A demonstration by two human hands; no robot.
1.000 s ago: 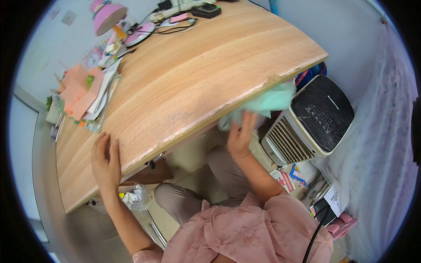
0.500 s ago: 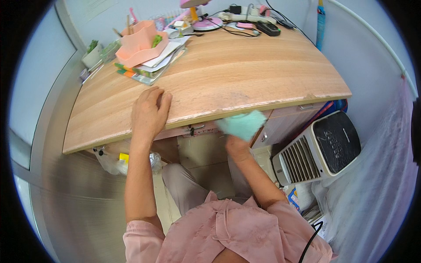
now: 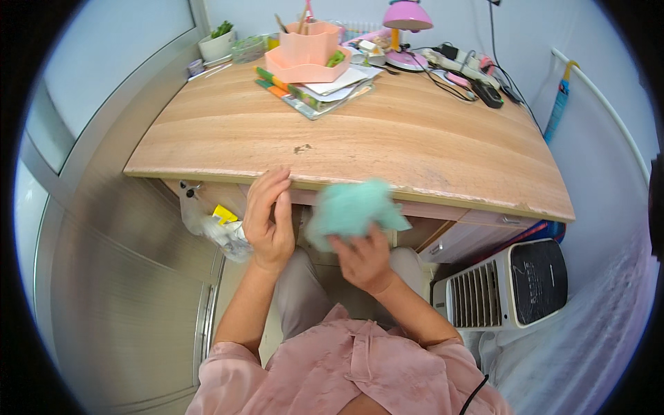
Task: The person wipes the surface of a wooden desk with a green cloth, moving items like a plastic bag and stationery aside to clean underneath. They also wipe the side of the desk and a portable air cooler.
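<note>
Head view: R hand, a bit blurry, has its fingers closed on a soft, crumpled, mint-green cloth. The cloth is at the front edge of a wide, light-brown wooden desk, near its middle, & hides a bit of that edge. L hand is just left of the cloth, open, w/ fingers close tog. & thumb apart; its tips are at the desk edge, but can't tell if they touch it. At the back of the desk, a peach-pink plastic pen holder sits on a flat pile of papers & books. A pink & white desk lamp is to the right, w/ black wires near it. Below the desk, a clear plastic bag w/ a yellow bit hangs on the left, & a boxy white & black air cooler stands on the right.
</note>
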